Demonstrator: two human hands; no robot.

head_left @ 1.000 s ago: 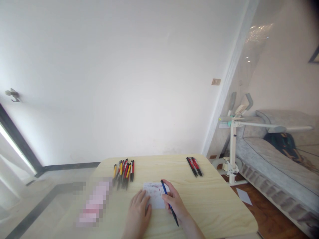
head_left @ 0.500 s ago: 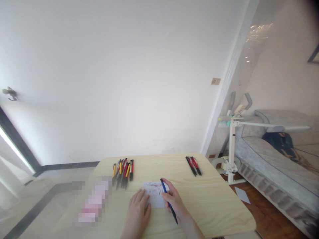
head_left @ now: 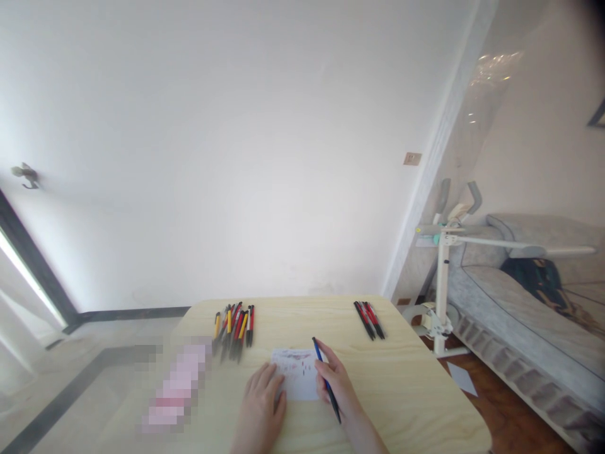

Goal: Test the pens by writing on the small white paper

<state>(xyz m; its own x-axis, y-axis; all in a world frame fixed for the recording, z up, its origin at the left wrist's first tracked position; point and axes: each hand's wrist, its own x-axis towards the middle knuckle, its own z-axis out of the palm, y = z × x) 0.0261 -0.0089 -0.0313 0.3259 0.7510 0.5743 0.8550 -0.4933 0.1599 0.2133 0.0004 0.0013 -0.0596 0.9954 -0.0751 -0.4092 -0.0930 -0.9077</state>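
Note:
A sheet of white paper (head_left: pixel 299 382) with scribbled marks on its upper part lies on the light wood table. My left hand (head_left: pixel 263 397) rests flat at the paper's left edge, fingers stretched out. At the right edge, my right hand (head_left: pixel 334 378) grips a blue pen with black ends (head_left: pixel 331 396), which slants from upper left to lower right. Which end is the writing tip, I cannot tell. Part of the paper is hidden behind my right fingers.
On the table's left lies a pile of several pens (head_left: pixel 236 331) in red, yellow and black. Several red and black pens (head_left: pixel 370 320) lie together at the back right. An exercise bike (head_left: pixel 443 277) and a sofa (head_left: pixel 515 302) stand beyond the table (head_left: pixel 406 391). Another paper (head_left: pixel 462 378) is on the floor.
My right hand has shifted slightly right with the blue pen, uncovering more of the marks on the paper. My left hand stays at the paper's left edge. The view has moved a little.

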